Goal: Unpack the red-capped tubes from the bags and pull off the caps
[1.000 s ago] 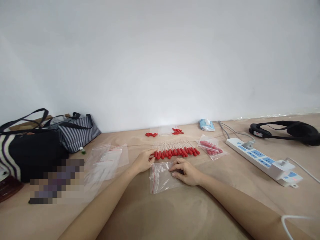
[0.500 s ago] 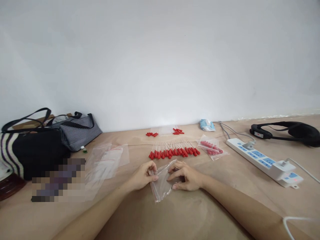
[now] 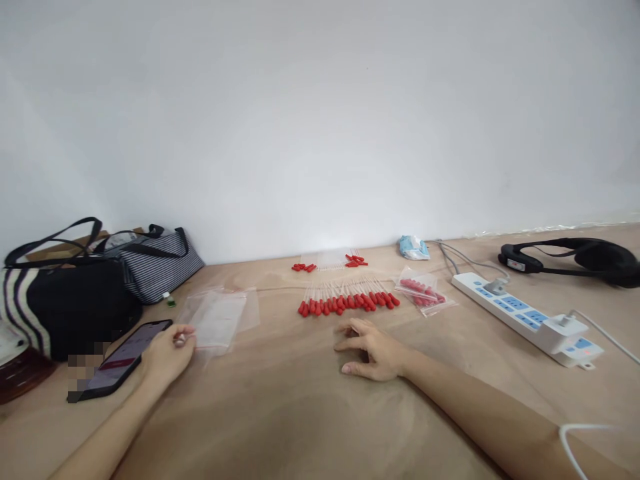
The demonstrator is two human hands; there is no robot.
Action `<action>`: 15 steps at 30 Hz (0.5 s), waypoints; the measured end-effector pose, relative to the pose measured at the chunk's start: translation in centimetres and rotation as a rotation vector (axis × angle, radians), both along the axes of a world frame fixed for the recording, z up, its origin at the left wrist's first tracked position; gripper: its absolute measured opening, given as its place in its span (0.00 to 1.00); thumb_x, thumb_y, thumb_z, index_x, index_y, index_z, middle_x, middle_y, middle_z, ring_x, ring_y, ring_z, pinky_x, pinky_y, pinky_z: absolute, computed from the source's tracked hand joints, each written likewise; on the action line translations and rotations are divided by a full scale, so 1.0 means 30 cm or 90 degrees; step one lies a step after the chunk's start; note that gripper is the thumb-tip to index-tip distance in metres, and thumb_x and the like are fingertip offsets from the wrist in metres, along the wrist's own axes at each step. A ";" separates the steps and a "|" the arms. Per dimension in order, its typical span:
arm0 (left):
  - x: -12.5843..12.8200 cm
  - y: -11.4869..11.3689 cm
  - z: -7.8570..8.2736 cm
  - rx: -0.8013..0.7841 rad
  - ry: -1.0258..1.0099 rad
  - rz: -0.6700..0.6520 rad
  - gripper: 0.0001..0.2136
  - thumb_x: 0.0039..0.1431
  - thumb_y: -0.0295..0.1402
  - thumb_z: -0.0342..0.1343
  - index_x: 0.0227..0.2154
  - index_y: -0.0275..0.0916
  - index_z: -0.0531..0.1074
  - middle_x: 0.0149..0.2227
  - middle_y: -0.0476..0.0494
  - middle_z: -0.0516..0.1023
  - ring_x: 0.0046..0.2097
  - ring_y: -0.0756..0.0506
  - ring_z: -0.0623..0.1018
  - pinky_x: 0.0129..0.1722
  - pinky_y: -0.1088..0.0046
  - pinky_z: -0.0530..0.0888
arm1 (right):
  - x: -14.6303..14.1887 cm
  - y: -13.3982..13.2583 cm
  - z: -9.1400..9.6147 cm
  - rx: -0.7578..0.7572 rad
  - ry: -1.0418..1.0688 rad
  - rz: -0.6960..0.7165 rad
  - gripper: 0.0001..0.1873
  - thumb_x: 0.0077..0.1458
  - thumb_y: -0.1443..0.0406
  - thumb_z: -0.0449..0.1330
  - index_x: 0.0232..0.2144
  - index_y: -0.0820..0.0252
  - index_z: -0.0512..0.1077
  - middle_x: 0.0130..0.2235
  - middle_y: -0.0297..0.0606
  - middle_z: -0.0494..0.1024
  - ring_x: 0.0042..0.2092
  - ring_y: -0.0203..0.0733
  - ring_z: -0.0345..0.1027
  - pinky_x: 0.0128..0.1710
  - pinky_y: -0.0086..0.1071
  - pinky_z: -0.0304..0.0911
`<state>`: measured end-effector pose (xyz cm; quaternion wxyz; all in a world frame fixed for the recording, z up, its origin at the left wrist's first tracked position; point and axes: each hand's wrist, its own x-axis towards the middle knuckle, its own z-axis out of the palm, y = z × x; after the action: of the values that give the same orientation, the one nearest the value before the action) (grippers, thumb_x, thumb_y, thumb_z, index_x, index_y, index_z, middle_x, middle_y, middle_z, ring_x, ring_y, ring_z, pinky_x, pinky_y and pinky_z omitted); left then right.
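My left hand (image 3: 170, 350) is at the left, its fingers curled together at the near edge of a loose stack of clear zip bags (image 3: 220, 320). A bag edge with a red zip line meets its fingertips, which are partly hidden. My right hand (image 3: 370, 350) rests near the middle of the table with fingers apart and nothing in them. Just beyond it lies a row of thin pale sticks with red bulbous ends (image 3: 350, 303). To its right are filled zip bags (image 3: 425, 292) with red pieces inside.
More red-ended sticks (image 3: 330, 263) lie near the wall. At left are a phone (image 3: 125, 360), a black bag (image 3: 75, 307) and a striped bag (image 3: 160, 263). Right of the sticks are a blue-white packet (image 3: 414, 247), a power strip (image 3: 525, 317) with cables, and a black headset (image 3: 570, 260).
My left hand has moved left from the middle to the bag stack. The clear zip bag between both hands is gone from there; my right hand has let go and stays in place.
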<state>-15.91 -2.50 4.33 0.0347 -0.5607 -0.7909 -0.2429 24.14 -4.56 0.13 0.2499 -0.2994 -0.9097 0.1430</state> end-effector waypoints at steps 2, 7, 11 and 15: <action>-0.015 0.002 -0.021 -0.001 0.120 -0.008 0.08 0.45 0.32 0.48 0.29 0.40 0.69 0.28 0.47 0.73 0.38 0.41 0.72 0.35 0.67 0.69 | 0.002 -0.002 0.004 -0.006 0.002 0.003 0.22 0.47 0.53 0.58 0.43 0.57 0.70 0.48 0.45 0.63 0.45 0.45 0.61 0.46 0.43 0.56; 0.029 -0.022 -0.029 0.036 0.231 0.012 0.17 0.54 0.39 0.41 0.42 0.40 0.69 0.49 0.38 0.67 0.50 0.34 0.64 0.42 0.53 0.65 | 0.014 0.005 0.009 -0.069 0.051 0.022 0.26 0.45 0.51 0.58 0.45 0.57 0.68 0.49 0.44 0.62 0.49 0.46 0.58 0.48 0.43 0.54; 0.055 -0.028 -0.047 -0.091 0.241 -0.145 0.23 0.58 0.41 0.36 0.53 0.39 0.60 0.58 0.37 0.56 0.59 0.38 0.54 0.54 0.52 0.52 | 0.010 0.013 0.000 -0.087 0.133 0.009 0.22 0.51 0.53 0.54 0.45 0.59 0.68 0.44 0.43 0.65 0.46 0.42 0.61 0.45 0.37 0.58; 0.054 -0.024 -0.087 -0.227 0.189 -0.172 0.26 0.55 0.45 0.37 0.56 0.40 0.55 0.59 0.38 0.54 0.60 0.38 0.52 0.55 0.53 0.51 | 0.014 0.038 0.013 -0.010 0.164 -0.107 0.16 0.56 0.58 0.48 0.38 0.60 0.71 0.36 0.40 0.71 0.37 0.38 0.65 0.39 0.33 0.60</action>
<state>-14.30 -3.22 1.70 0.0184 -0.6880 -0.7253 -0.0173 24.57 -3.40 0.52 0.3736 -0.3554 -0.8406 0.1660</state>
